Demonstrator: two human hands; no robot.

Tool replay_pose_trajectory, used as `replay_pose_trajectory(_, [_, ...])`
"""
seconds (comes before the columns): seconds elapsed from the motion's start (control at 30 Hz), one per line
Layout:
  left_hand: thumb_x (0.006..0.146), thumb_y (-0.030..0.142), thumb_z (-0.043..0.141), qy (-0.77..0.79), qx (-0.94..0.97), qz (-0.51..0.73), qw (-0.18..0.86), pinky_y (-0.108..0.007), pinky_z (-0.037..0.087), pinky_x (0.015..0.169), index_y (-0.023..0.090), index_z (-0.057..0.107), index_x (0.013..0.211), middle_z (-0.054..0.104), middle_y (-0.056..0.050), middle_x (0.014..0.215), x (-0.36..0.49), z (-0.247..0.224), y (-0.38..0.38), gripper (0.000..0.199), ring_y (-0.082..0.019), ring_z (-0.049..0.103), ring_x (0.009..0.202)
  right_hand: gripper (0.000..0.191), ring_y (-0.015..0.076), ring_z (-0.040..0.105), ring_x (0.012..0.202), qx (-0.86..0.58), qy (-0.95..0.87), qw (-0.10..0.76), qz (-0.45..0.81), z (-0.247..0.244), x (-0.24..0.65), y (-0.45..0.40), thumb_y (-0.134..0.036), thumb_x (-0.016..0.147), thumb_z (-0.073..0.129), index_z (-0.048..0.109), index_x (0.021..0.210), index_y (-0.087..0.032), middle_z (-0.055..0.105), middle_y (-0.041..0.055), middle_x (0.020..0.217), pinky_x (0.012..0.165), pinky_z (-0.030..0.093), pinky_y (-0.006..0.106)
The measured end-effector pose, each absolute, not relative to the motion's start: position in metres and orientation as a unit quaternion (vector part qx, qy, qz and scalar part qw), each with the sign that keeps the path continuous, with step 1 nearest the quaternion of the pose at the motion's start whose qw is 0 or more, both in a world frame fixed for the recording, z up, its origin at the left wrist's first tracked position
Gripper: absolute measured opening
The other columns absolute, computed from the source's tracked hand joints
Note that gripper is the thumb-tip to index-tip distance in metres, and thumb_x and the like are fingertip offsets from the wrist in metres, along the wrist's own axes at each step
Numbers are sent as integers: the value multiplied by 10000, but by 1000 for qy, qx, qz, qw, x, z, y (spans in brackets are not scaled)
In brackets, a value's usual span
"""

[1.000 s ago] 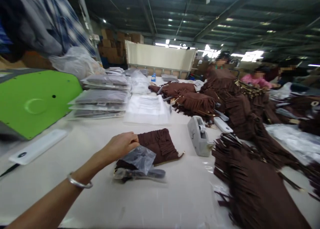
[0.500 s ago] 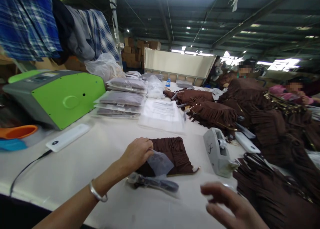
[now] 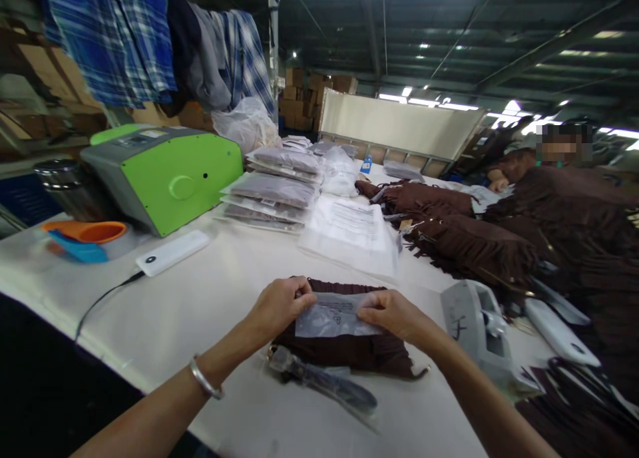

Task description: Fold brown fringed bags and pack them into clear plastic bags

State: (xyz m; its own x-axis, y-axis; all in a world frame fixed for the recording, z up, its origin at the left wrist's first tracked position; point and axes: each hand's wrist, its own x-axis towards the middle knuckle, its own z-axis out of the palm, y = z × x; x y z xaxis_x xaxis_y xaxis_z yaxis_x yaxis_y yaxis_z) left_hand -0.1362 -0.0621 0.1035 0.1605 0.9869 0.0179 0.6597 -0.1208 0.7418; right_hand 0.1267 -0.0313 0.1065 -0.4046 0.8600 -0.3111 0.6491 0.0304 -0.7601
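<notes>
Between my two hands a small translucent plastic bag [image 3: 334, 317] with printed text is stretched out flat. My left hand [image 3: 285, 301] pinches its left end, and my right hand [image 3: 394, 313] pinches the right end. Beneath it lies a dark brown fringed bag [image 3: 359, 358], partly covered by the plastic and my fingers. In front of that, a dark strap in clear wrapping [image 3: 329, 381] rests on the white table [image 3: 239, 405].
To the left stand a green and grey machine [image 3: 184, 185], a white power bank [image 3: 172, 253] with a cable, and an orange tape roll [image 3: 102, 231]. Packed bags [image 3: 274, 195] are stacked behind. At right are a tape dispenser [image 3: 474, 325] and brown fringed bags [image 3: 469, 241]; a person sits beyond.
My right hand has come in from the lower right and taken the right end of the small plastic bag, which is now spread between both hands. The view has turned left.
</notes>
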Motion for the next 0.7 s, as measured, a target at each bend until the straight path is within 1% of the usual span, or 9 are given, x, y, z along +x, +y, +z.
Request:
replay_pose_trajectory(0.1, [822,288,635,598,764,190,150,-284,412,677,213,618,752,664,1,770,-125,89,-53,104,-196,613,761,135,117,442,514,-577,-716,76,385,96,133,-27,-280,697,583,548,601,-192,517,-39,532,488,268,244])
replay_pose_trajectory(0.17, [822,278,657,579,794,150,108,-313,423,726,205,606,743,662,-11,791,-117,84,-46,118,-213,613,803,98,145,490,565,-601,-722,64,337,96,136,-28,-245,646,631,548,620,-201,561,-24,579,504,264,253])
replay_pose_trajectory(0.27, [833,313,660,570,802,154,90,-358,443,796,197,606,823,658,-32,855,-118,84,-34,128,-233,605,861,171,198,561,679,-631,-749,34,199,104,141,-33,-272,639,693,595,770,-226,638,-4,730,560,319,277])
replay_pose_trajectory(0.33, [855,372,624,587,774,202,122,-390,459,840,190,605,931,658,-55,927,-129,87,-27,199,-245,604,904,269,242,610,796,-627,-767,42,130,111,148,-35,-334,687,700,621,928,-245,681,24,878,660,407,328])
replay_pose_trajectory(0.43, [911,494,484,620,684,308,230,-436,468,942,174,545,1186,609,-117,1204,-159,86,-27,427,-274,577,1096,526,323,612,1028,-626,-758,137,123,105,170,-34,-503,752,666,582,1205,-249,666,96,1157,886,447,469])
replay_pose_trajectory(0.5, [943,560,370,632,613,358,312,-464,401,1066,194,441,1350,482,-120,1414,-177,80,-37,552,-283,465,1290,658,345,587,1130,-645,-712,215,173,87,188,-29,-610,795,586,497,1342,-256,589,116,1324,969,434,518])
replay_pose_trajectory(0.57, [955,604,305,637,550,377,388,-478,266,1171,237,357,1436,370,-84,1522,-185,68,-51,608,-269,323,1410,682,337,555,1208,-658,-648,283,260,59,204,-26,-660,844,485,444,1398,-264,512,108,1424,1032,416,524])
replay_pose_trajectory(0.63, [949,634,299,626,507,388,447,-470,155,1213,266,298,1480,293,-55,1569,-183,55,-67,645,-251,228,1456,670,315,493,1293,-657,-580,337,343,32,211,-27,-662,881,432,426,1418,-261,458,96,1476,1113,350,509])
replay_pose_trajectory(0.7, [939,658,298,605,473,411,491,-461,120,1221,293,238,1506,224,-27,1597,-172,45,-77,677,-238,178,1472,662,288,427,1355,-636,-522,394,410,13,210,-32,-642,912,407,390,1445,-248,404,97,1516,1160,293,474])
